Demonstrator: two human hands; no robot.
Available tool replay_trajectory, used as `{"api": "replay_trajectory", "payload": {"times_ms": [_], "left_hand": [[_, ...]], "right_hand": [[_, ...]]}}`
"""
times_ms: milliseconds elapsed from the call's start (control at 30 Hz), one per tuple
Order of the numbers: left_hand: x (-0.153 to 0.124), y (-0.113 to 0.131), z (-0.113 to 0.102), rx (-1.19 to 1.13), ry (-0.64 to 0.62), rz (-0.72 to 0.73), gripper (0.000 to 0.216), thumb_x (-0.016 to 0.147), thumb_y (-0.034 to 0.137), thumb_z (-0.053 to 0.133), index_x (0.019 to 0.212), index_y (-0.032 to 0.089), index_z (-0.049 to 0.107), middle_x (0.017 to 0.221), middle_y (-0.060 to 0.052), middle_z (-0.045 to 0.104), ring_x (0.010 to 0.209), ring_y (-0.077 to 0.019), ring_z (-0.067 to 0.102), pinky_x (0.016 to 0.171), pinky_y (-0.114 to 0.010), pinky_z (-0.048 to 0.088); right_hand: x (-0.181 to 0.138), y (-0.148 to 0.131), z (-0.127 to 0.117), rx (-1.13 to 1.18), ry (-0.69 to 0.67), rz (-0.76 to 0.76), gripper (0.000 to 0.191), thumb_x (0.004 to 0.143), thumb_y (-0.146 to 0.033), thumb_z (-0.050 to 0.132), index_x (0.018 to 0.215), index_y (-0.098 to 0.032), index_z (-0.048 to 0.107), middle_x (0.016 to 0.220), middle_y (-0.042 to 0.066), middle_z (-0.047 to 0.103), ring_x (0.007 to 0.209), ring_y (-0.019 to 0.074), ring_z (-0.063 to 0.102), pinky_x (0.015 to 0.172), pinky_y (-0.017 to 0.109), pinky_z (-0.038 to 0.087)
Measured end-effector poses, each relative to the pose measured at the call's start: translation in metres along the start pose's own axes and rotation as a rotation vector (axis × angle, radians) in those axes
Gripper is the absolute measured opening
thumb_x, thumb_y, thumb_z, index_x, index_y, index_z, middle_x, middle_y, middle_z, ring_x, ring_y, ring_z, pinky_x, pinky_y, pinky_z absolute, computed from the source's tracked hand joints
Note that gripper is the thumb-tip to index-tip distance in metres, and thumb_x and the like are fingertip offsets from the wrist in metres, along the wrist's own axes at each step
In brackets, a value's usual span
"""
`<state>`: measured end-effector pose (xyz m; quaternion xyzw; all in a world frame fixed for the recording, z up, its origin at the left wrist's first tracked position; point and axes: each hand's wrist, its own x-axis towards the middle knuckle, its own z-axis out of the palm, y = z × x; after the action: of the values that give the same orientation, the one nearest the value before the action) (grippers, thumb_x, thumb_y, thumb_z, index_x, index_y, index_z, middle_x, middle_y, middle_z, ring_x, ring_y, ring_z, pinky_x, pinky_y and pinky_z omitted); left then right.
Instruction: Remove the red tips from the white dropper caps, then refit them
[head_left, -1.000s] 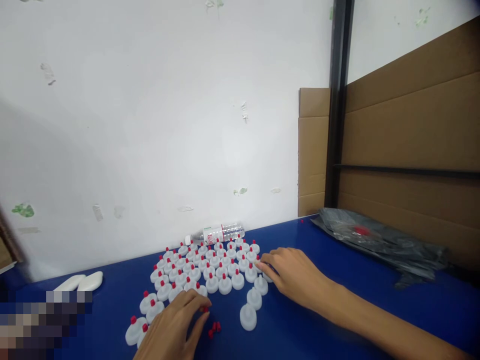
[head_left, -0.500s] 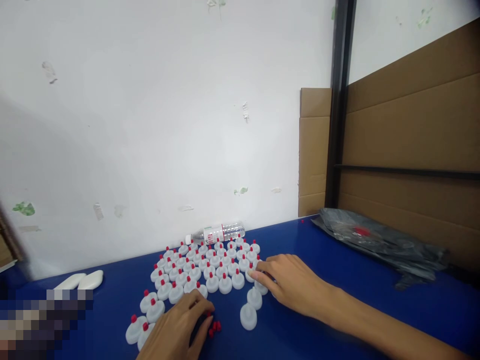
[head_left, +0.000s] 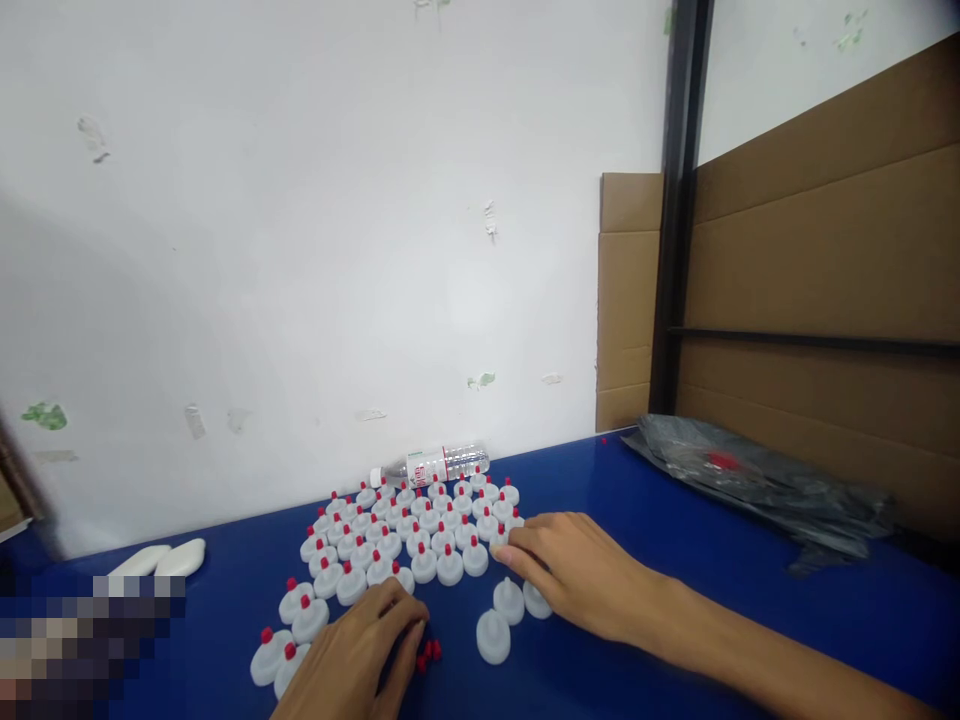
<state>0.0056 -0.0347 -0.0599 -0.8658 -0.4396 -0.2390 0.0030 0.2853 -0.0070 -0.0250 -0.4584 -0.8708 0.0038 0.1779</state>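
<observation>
Several white bottle caps with red tips point(head_left: 420, 530) stand in rows on the blue table point(head_left: 675, 520). My right hand point(head_left: 574, 570) lies at the right edge of the rows, fingers pinched on a red-tipped cap point(head_left: 501, 541). Three white caps without red tips point(head_left: 493, 636) stand just in front of it. My left hand point(head_left: 360, 655) rests at the front, fingers curled over small loose red tips point(head_left: 429, 653); what it holds is hidden.
A clear water bottle point(head_left: 439, 465) lies against the white wall behind the caps. A dark plastic bag point(head_left: 757, 480) lies at the right, before cardboard panels point(head_left: 817, 250). Two white oblong pieces point(head_left: 161, 560) lie at the left. A blurred patch covers the lower left corner.
My right hand has drawn back toward me along the right side of the rows. My left hand has shifted slightly forward and down over the red tips.
</observation>
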Motion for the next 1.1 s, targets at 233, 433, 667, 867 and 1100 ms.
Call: {"api": "replay_trajectory", "payload": {"times_ms": [233,433,667,867,1100], "left_hand": [[-0.001,-0.002,0.002,0.013,-0.026,-0.015,0.024,0.104,0.025,0.045,0.105,0.027,0.069,0.099,-0.003,0.071,0.086,-0.0174,0.073,0.075,-0.024,0.058],[-0.001,-0.002,0.002,0.021,-0.024,-0.01,0.024,0.104,0.025,0.043,0.107,0.027,0.068,0.098,-0.002,0.071,0.087,-0.0174,0.073,0.075,-0.025,0.059],[-0.004,-0.01,0.006,0.087,0.072,0.031,0.026,0.103,0.027,0.046,0.118,0.032,0.066,0.108,-0.001,0.076,0.094,-0.0182,0.077,0.081,-0.026,0.063],[-0.005,-0.012,0.007,0.108,0.156,0.028,0.032,0.103,0.027,0.048,0.132,0.032,0.06,0.122,-0.002,0.076,0.108,-0.0201,0.075,0.091,-0.026,0.062],[-0.001,0.003,-0.008,0.027,0.185,-0.004,0.03,0.107,0.028,0.041,0.133,0.03,0.055,0.113,-0.003,0.075,0.098,-0.016,0.075,0.081,-0.021,0.061]], "right_hand": [[-0.003,-0.005,-0.005,0.109,-0.083,-0.259,0.043,0.112,-0.035,0.034,0.087,-0.02,0.065,0.086,0.002,0.07,0.083,0.0176,0.066,0.079,0.029,0.042],[-0.005,-0.008,-0.005,0.057,-0.053,-0.241,0.041,0.113,-0.036,0.032,0.089,-0.021,0.062,0.087,0.001,0.069,0.083,0.0178,0.065,0.081,0.031,0.041],[-0.003,-0.001,-0.009,0.002,0.069,0.066,0.048,0.113,-0.04,0.023,0.107,-0.021,0.067,0.101,0.008,0.068,0.089,0.0232,0.065,0.079,0.036,0.044],[-0.005,0.01,0.004,0.008,-0.01,0.033,0.049,0.113,-0.043,0.025,0.122,-0.022,0.067,0.118,0.011,0.071,0.108,0.0286,0.067,0.091,0.041,0.047],[0.002,0.012,0.002,-0.048,0.131,-0.032,0.045,0.112,-0.042,0.033,0.129,-0.013,0.062,0.125,0.017,0.069,0.118,0.0341,0.063,0.097,0.05,0.046]]}}
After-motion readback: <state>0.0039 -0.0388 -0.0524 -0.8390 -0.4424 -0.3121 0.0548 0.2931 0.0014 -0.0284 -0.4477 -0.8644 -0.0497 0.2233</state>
